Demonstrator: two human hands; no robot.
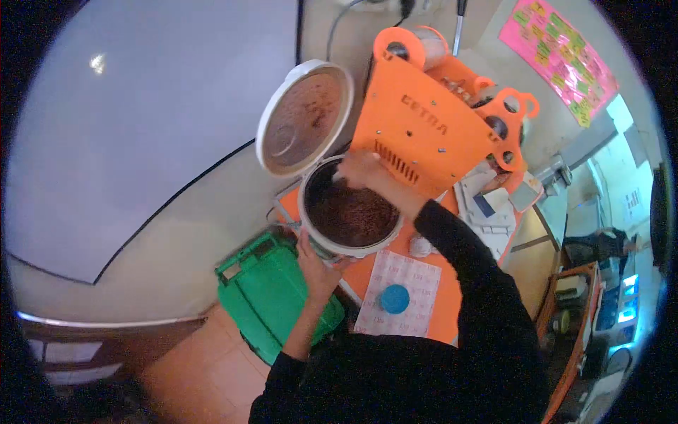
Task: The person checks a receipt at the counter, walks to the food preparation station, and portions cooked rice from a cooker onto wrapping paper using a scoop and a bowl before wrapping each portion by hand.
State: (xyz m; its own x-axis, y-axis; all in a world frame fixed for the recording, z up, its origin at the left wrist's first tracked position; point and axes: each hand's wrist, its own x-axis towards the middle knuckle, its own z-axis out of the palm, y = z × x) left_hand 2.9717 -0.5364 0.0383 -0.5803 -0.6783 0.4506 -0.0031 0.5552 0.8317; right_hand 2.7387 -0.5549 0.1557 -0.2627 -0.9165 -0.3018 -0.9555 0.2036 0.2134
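A round white container (304,205) holds dark brown, crumbly material (353,219). Its lid (311,116) stands raised at the back, with a brown coating over its inner face. My left hand (319,272) grips the near side of the container, below the rim. Over the far part of the opening is my right hand (364,173), its fingers closed and pointing down toward the brown material. What those fingers hold, if anything, is blurred. On the orange table, a blue round lid (394,299) lies on a printed white sheet (431,283), near my right forearm.
A large orange machine (424,120) stands behind the container. Below on the left is a green bin lid (268,297). White equipment (487,205) sits to the right on the table (445,321). A whiteboard (155,120) covers the left wall. Another person (600,244) is far right.
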